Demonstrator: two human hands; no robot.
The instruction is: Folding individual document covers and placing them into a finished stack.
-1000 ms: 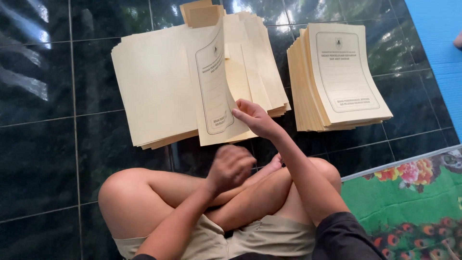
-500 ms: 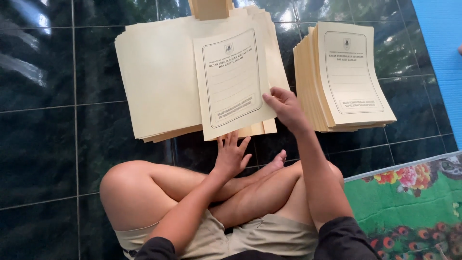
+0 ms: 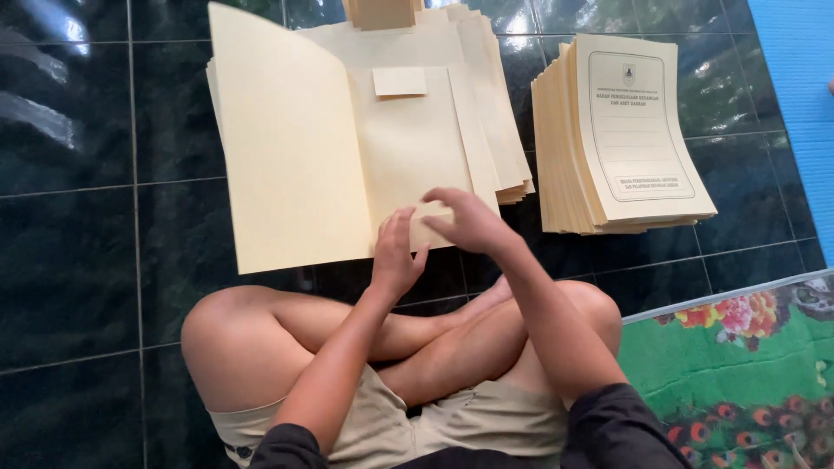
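Fingers [image 3: 452,213] of both your hands pressed the open folder's [image 3: 347,156] bottom flap, holding nothing; its printed cover had just swung open.

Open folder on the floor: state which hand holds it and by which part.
Both hands, left hand and right hand, are at the bottom edge of the open cream folder; whether they pinch or just press cannot be told.
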